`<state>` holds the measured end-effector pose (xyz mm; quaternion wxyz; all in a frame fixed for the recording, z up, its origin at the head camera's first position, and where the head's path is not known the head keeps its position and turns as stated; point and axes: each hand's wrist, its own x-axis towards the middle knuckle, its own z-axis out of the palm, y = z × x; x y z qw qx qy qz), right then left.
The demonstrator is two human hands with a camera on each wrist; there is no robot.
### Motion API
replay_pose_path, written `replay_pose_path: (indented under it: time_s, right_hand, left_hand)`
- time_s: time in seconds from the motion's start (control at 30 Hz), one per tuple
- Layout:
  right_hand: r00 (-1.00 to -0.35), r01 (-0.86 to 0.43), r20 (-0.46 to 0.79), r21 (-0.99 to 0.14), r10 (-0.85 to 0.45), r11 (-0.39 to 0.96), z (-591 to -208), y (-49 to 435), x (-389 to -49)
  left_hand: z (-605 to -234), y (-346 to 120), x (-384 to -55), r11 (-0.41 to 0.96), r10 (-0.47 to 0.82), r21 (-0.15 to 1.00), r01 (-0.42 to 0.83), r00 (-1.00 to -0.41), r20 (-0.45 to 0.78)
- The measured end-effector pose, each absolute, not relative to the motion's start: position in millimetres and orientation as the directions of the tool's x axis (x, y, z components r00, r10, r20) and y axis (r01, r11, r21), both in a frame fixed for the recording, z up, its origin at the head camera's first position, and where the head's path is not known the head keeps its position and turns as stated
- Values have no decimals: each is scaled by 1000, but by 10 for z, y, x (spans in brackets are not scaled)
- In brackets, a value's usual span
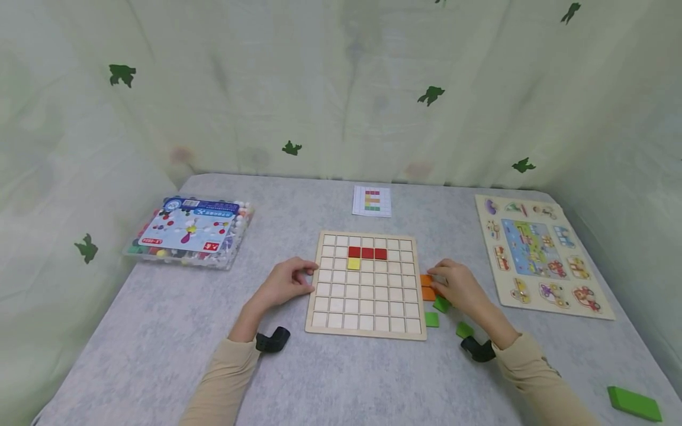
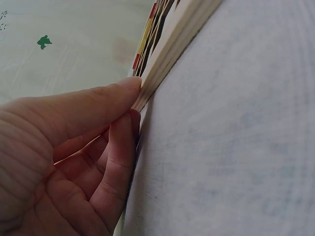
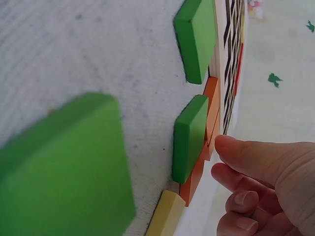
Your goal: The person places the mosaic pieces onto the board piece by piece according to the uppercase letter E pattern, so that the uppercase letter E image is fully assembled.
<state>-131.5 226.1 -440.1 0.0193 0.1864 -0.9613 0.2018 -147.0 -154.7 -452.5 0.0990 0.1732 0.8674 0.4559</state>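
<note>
Head view showed the wooden grid board [image 1: 366, 307] on the table [image 1: 298, 384], a card [image 1: 372, 208] at its twelve o'clock. At nine o'clock the left hand [image 1: 282, 284] pinched the board's edge between thumb and curled fingers. At three o'clock the right hand [image 1: 459, 287], thumb and index slightly apart, was at the orange tiles [image 1: 428, 294] (whether it held one could not be told). Green tiles [image 1: 431, 320] lay at four o'clock. On the board, a yellow tile [image 1: 354, 264] lay at six o'clock from the leftmost of three red tiles [image 1: 367, 253].
</note>
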Motion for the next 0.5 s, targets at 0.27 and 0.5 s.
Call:
replay_pose_path:
  time_s: [0.27,0.5]
  right_hand:
    - [-922,-381,104,-408,-372,830,-4423,2242,-1338]
    - [-926,-363,44,-364,-374,858,-4408,2206,-1396]
  left_hand:
    - [-4535,-1556,-1465,528,386,822,213,-923,-8]
    - [-4524,-1543,-1471,534,379,822,198,-925,-23]
